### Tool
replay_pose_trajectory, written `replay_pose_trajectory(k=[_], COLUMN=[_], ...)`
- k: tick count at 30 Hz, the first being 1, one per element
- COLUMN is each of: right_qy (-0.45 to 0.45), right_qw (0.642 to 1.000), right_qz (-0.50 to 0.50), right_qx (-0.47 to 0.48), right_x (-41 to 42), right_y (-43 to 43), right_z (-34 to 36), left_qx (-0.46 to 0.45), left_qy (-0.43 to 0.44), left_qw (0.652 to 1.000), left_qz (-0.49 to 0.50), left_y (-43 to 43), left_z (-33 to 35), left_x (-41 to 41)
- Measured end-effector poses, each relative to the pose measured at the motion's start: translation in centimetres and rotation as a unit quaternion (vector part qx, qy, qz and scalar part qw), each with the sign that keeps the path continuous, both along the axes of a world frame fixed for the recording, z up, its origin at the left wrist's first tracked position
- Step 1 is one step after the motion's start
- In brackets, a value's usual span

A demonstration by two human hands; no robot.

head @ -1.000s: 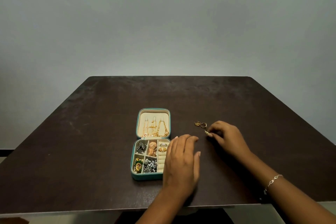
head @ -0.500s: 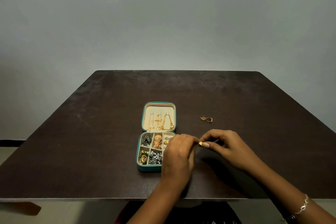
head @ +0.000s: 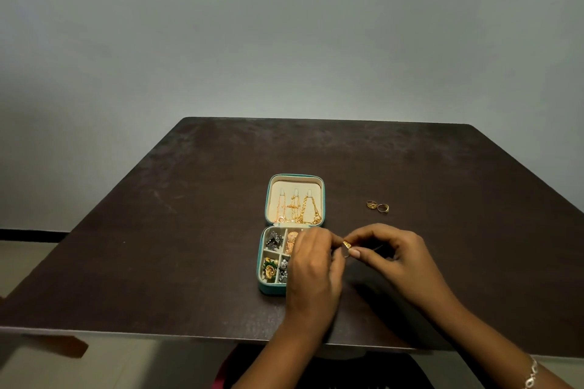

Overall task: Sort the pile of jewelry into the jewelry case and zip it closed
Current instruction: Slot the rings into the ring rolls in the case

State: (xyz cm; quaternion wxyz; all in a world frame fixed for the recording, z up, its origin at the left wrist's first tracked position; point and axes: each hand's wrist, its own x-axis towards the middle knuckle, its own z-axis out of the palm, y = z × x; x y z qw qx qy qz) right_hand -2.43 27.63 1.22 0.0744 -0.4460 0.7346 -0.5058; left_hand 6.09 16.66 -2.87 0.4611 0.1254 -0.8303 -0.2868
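**Between the two hands: gold ring (head: 346,245) held beside the open jewelry case (head: 268,290)**

1. Gold ring. The right hand (head: 395,259) pinches the ring between thumb and forefinger, with its other fingers curled. The ring is raised just above the table (head: 189,230), at the left-hand side of the right hand's fingertips.

2. Left hand (head: 313,265). Its back faces the camera and its fingers curl toward the ring. The fingertips are hidden, so it cannot be told whether this hand also grips the ring or only meets it.

3. Jewelry case. The teal case lies open and flat on the table, partly under the left hand. Its right-hand compartments are covered by that hand. The compartments that show, to the left of the left hand, hold a dark silver piece (head: 274,240), a gold domed piece (head: 292,242), a green and gold piece (head: 270,268) and grey beads (head: 283,273).

4. Lid (head: 268,196). It lies beyond the left hand, hinged to the tray. Gold chains (head: 303,211) hang from three hooks on its cream lining.

5. Loose items. Two gold rings (head: 377,206) lie touching each other on the table, beyond the right hand and apart from it.

6. Right wrist. It carries a silver bracelet (head: 531,376).
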Motion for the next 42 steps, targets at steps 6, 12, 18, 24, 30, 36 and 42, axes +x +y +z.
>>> replay_pose_trajectory(k=[6,12,18,24,30,36,42], right_qy=[0.005,0.014,0.061,0.138,0.187,0.191,0.201], right_qw=[1.000,1.000,0.998,0.990,0.981,0.980,0.979], right_qz=[-0.001,0.000,0.008,0.015,0.039,0.046,0.038], right_qx=[-0.003,-0.017,-0.025,-0.014,0.024,0.028,0.027], right_x=[0.5,0.9,1.6,1.1,-0.6,-1.0,-0.9], right_y=[-1.1,-2.4,-3.3,-4.0,-4.1,-4.2,-4.2], right_z=[-0.2,-0.6,-0.7,-1.0,-2.2,-3.1,-3.2], left_qx=[0.030,0.069,0.078,0.063,-0.022,-0.058,-0.073], left_qy=[0.011,0.025,0.021,-0.002,-0.039,-0.052,-0.064], left_qw=[0.999,0.997,0.997,0.998,0.997,0.995,0.993], left_qz=[-0.015,-0.007,0.002,0.023,0.061,0.058,0.060], left_y=[-0.9,-1.7,-2.4,-2.8,-3.4,-3.5,-3.6], left_z=[0.0,0.2,0.2,-0.2,-1.8,-2.3,-2.6], left_x=[1.0,1.9,2.6,3.1,3.0,2.8,2.8])
